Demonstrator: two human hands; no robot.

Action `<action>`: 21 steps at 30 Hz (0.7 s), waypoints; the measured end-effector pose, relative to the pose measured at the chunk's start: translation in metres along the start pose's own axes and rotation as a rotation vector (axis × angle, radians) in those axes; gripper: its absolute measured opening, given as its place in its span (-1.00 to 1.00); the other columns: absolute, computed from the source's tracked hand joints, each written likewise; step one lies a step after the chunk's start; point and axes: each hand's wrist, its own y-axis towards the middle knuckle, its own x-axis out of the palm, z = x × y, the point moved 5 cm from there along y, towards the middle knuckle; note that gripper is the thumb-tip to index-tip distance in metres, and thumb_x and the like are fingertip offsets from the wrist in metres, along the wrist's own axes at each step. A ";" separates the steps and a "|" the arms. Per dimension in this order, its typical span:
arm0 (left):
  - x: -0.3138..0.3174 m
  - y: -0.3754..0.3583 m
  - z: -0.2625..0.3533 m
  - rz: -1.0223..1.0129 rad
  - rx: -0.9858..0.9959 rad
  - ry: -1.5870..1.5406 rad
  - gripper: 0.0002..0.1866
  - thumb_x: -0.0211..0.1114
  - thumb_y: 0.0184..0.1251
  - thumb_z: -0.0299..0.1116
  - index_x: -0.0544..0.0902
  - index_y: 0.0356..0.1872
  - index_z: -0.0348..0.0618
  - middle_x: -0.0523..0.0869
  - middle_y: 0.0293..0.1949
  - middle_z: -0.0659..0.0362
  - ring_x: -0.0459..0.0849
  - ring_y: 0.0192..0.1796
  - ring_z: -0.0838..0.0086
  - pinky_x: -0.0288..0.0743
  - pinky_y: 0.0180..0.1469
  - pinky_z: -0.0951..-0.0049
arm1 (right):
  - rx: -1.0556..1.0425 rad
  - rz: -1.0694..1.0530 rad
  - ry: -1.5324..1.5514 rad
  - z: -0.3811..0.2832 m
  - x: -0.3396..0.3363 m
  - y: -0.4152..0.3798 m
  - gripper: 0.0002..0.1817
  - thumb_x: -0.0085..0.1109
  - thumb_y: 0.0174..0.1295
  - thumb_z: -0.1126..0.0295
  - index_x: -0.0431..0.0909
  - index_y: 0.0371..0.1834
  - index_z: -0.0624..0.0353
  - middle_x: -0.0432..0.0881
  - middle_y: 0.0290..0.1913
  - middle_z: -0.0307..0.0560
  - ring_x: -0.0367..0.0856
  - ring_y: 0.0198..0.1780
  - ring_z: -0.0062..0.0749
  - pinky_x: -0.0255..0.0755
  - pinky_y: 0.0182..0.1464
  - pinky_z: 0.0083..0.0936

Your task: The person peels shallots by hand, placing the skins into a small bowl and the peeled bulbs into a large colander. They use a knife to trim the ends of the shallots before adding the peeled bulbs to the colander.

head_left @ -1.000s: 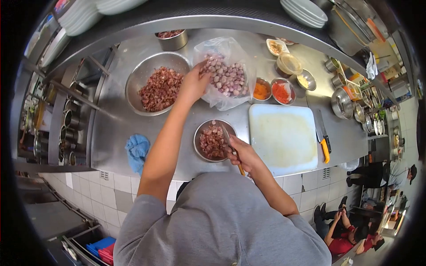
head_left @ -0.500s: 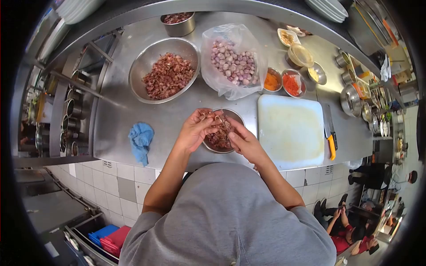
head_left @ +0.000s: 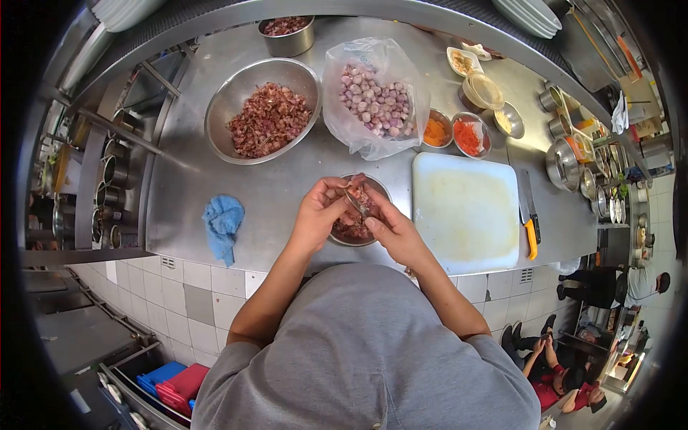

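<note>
Over a small metal bowl (head_left: 355, 231) of reddish-brown pieces, both hands work close together. My left hand (head_left: 317, 212) has its fingers pinched on a small reddish piece (head_left: 358, 183). A small blade (head_left: 356, 202) lies between the hands, its handle end in my right hand (head_left: 395, 233), whose fingers are closed around it. Beyond them a large metal bowl (head_left: 266, 118) holds a pile of similar reddish pieces. A clear plastic bag (head_left: 378, 100) of peeled-looking purple-white bulbs stands to its right.
A white cutting board (head_left: 466, 211) lies right of the hands, with knives (head_left: 530, 222) beside it. Left is a blue cloth (head_left: 223, 228). Small bowls of orange (head_left: 436, 132) and red pieces (head_left: 469, 136) stand behind the board. Other people (head_left: 555, 373) are at the far right.
The hands have drawn slightly closer together over the small bowl. The small blade now shows between them, and my left fingers have curled in more.
</note>
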 end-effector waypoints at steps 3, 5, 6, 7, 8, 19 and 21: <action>-0.001 -0.002 -0.006 -0.053 -0.033 0.011 -0.78 0.11 0.38 -0.62 0.53 0.01 -0.28 0.66 0.02 0.08 0.69 -0.21 0.55 0.63 -0.28 0.61 | -0.018 0.020 -0.011 0.005 -0.001 0.000 -0.41 0.04 0.45 0.35 0.16 0.50 0.22 0.44 0.33 0.02 0.44 0.27 -0.39 0.30 0.30 -0.48; 0.005 -0.005 0.001 -0.015 -0.025 0.063 -0.77 0.07 0.35 -0.65 0.53 -0.01 -0.26 0.69 -0.14 0.11 0.70 -0.29 0.54 0.63 -0.31 0.59 | -0.030 0.028 -0.029 0.008 -0.002 -0.001 -0.44 0.04 0.45 0.34 0.20 0.47 0.23 0.46 0.31 0.05 0.45 0.28 -0.36 0.30 0.31 -0.46; 0.006 -0.006 -0.001 -0.018 -0.028 0.065 -0.77 0.07 0.35 -0.65 0.53 -0.01 -0.26 0.69 -0.14 0.11 0.70 -0.29 0.54 0.63 -0.31 0.59 | -0.063 0.046 -0.091 0.006 -0.002 -0.002 -0.45 0.05 0.43 0.33 0.24 0.45 0.24 0.47 0.30 0.10 0.45 0.30 -0.28 0.29 0.32 -0.42; 0.006 -0.006 -0.002 -0.009 -0.019 0.067 -0.79 0.09 0.35 -0.64 0.53 -0.03 -0.25 0.69 -0.15 0.11 0.70 -0.29 0.54 0.63 -0.33 0.59 | -0.096 0.063 -0.153 0.003 -0.002 -0.003 -0.46 0.06 0.42 0.33 0.27 0.42 0.25 0.48 0.29 0.15 0.46 0.32 -0.20 0.29 0.33 -0.38; 0.006 -0.007 -0.004 0.001 -0.009 0.068 -0.81 0.10 0.35 -0.64 0.53 -0.06 -0.24 0.69 -0.16 0.12 0.71 -0.29 0.53 0.64 -0.34 0.59 | -0.095 0.065 -0.152 0.000 -0.002 -0.004 -0.46 0.06 0.42 0.33 0.27 0.42 0.25 0.48 0.29 0.15 0.46 0.32 -0.20 0.29 0.33 -0.38; 0.012 -0.014 -0.007 0.016 -0.095 -0.057 -0.86 0.17 0.36 -0.60 0.52 -0.10 -0.23 0.68 -0.21 0.15 0.71 -0.29 0.54 0.65 -0.32 0.61 | -0.148 0.140 -0.344 -0.012 -0.001 -0.007 -0.52 0.14 0.36 0.36 0.36 0.32 0.24 0.52 0.22 0.18 0.53 0.23 -0.07 0.36 0.27 -0.31; 0.013 -0.015 -0.007 0.030 -0.094 -0.018 -0.87 0.17 0.36 -0.59 0.51 -0.11 -0.23 0.68 -0.20 0.15 0.71 -0.28 0.55 0.65 -0.31 0.61 | -0.147 0.123 -0.278 -0.006 -0.001 -0.005 -0.54 0.13 0.37 0.38 0.35 0.31 0.24 0.54 0.18 0.13 0.55 0.19 -0.17 0.40 0.22 -0.36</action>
